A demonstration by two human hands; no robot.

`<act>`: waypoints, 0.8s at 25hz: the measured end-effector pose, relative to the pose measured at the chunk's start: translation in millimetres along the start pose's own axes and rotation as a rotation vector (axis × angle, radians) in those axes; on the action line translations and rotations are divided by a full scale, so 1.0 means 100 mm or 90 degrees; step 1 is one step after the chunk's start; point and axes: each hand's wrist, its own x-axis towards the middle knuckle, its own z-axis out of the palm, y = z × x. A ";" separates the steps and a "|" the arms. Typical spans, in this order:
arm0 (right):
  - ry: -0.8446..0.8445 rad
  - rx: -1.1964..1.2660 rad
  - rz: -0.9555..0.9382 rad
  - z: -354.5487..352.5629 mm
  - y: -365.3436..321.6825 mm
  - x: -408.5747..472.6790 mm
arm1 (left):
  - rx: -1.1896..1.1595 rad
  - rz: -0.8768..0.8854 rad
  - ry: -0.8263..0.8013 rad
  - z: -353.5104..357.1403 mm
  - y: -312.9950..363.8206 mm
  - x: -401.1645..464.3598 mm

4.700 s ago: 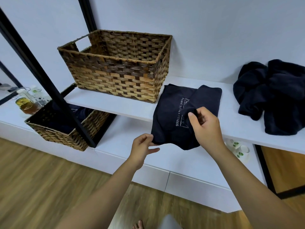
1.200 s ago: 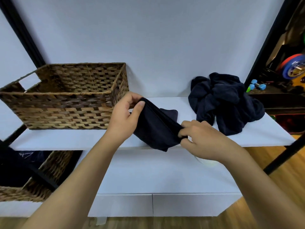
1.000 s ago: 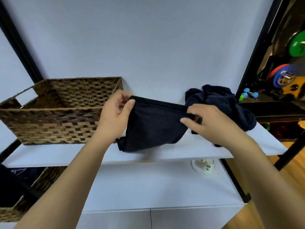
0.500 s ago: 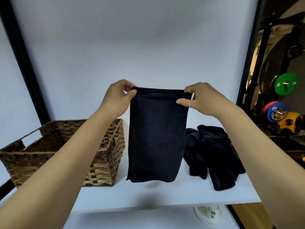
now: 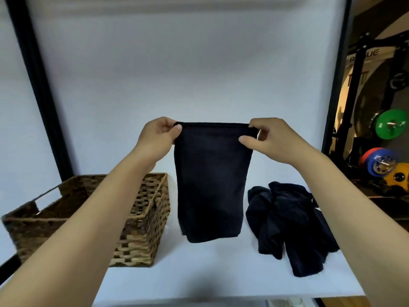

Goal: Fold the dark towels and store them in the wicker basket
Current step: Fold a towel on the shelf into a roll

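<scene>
A dark towel point(image 5: 211, 182) hangs straight down in front of me, lifted above the white shelf point(image 5: 199, 273). My left hand point(image 5: 158, 138) pinches its top left corner and my right hand point(image 5: 267, 138) pinches its top right corner. The wicker basket point(image 5: 141, 220) stands on the shelf to the left of the towel, partly behind my left forearm; its inside is mostly hidden. A crumpled heap of dark towels point(image 5: 290, 224) lies on the shelf to the right.
Black frame posts rise at the left point(image 5: 39, 89) and right point(image 5: 334, 74). Beyond the right post stand gym weight plates point(image 5: 389, 127) on a rack. A white wall is close behind the shelf.
I picked the folded towel up off the shelf and raised it by its top corners so it hangs open. Over the last half second it has stayed held up, almost unmoved.
</scene>
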 end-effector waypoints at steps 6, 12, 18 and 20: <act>0.017 0.130 0.026 -0.02 0.05 0.05 | -0.009 0.006 -0.016 0.04 0.03 -0.06; -0.207 0.078 0.111 -0.15 0.07 -0.14 | 0.033 -0.009 -0.122 -0.06 -0.05 -0.26; -0.133 0.332 0.307 0.35 0.29 0.07 | -0.044 -0.250 -0.177 0.09 -0.28 -0.01; -0.062 0.441 0.335 0.55 0.37 0.21 | -0.098 -0.236 -0.140 0.20 -0.38 0.16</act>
